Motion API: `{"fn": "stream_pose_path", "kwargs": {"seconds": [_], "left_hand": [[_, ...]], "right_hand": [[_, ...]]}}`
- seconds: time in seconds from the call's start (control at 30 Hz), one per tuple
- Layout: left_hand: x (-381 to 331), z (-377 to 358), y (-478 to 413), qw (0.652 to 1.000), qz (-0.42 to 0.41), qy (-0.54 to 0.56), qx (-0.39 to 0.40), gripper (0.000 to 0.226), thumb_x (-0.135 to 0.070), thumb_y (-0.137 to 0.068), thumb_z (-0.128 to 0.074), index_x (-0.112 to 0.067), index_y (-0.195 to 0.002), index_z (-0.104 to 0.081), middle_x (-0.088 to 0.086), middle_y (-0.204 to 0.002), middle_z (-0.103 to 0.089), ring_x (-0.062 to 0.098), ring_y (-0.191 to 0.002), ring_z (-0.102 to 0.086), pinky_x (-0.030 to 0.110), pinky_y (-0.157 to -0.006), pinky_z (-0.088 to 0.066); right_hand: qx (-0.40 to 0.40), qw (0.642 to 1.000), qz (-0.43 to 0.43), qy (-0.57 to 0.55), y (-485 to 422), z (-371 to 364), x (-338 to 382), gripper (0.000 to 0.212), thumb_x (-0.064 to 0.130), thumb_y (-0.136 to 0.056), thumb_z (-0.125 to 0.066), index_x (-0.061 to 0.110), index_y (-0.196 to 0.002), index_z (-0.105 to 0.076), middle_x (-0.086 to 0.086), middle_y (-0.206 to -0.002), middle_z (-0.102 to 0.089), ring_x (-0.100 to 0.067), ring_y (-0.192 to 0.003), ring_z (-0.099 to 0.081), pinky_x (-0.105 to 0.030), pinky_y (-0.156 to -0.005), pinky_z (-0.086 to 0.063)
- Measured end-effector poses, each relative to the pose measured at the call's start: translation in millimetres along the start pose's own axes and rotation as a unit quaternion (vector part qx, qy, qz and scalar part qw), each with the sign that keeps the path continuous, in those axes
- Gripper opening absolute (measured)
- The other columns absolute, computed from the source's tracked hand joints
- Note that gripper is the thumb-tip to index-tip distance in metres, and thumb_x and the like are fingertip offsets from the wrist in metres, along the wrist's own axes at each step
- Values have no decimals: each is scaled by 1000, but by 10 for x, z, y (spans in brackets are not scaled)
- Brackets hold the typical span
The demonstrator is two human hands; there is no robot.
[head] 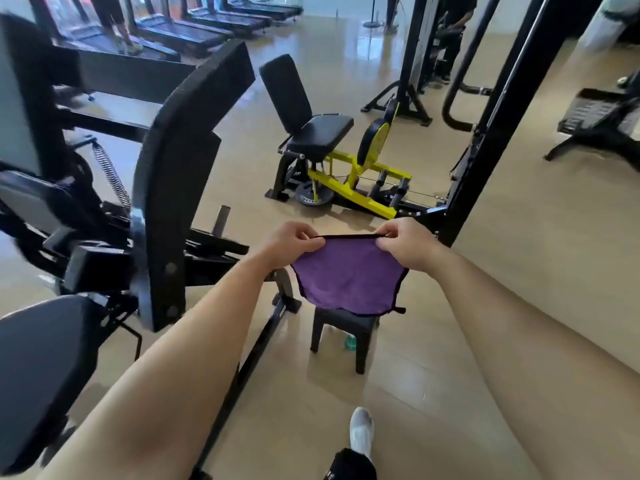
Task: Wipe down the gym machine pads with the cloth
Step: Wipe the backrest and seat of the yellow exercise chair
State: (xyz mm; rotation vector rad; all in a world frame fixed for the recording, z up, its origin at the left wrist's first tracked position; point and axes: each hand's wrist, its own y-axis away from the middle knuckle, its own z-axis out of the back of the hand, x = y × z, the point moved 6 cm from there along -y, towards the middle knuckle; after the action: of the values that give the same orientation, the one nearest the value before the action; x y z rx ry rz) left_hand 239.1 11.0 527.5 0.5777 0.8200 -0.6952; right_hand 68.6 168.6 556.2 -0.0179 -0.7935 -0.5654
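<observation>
Cloth, purple, hangs spread between my hands. Left hand and right hand each pinch a top corner, with the hem taut and running left to right. I judge the black seat pad the nearest target: near left, well apart, left hand closer.

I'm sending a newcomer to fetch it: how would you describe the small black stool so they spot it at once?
Find the yellow-framed machine mid-floor. Nearer the camera, directly under the purple cloth, stands the stool. Unlike the padded seats around it, it is low, unpadded and free-standing, joined to no machine.
</observation>
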Motion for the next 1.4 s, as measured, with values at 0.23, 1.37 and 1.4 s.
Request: {"fn": "stream_pose_path", "kwargs": {"seconds": [0.23, 1.37, 1.4], "left_hand": [[-254, -334, -1506, 996, 35, 49, -62, 26, -40, -84, -76, -17, -77, -67, -7, -65, -56, 8, -58, -52, 20, -52, -38], [-1574, 390, -6858, 910, 134, 271, -285, 24, -27, -84, -68, -5, -90, -74, 10, -84, -66, 21, -78, -60, 33, -73, -46], [-1497, 514, -7078, 908, 137, 271, -290, 22, -24, -88, -67, -4, -94, -74, 9, -85, -67, 20, -77, -61, 32, -74, -47]], "right_hand": [[-17, 1000, -23, 5, -1275, 832, -635, 13, 34, -98, -64, 24, -94, -71, 4, -94, -68, -19, -93, -63, -33, -75, -50], [76, 992, 94, -31, -7363, 2683, -992, 48, 41, -102, -54, 21, -146, -50, -3, -137, -61, -26, -124, -59, -32, -90, -48], [91, 991, 91, -38, -7588, 2627, -933, 41, 38, -102, -55, 20, -139, -58, -2, -128, -65, -25, -118, -62, -29, -84, -47]]}}
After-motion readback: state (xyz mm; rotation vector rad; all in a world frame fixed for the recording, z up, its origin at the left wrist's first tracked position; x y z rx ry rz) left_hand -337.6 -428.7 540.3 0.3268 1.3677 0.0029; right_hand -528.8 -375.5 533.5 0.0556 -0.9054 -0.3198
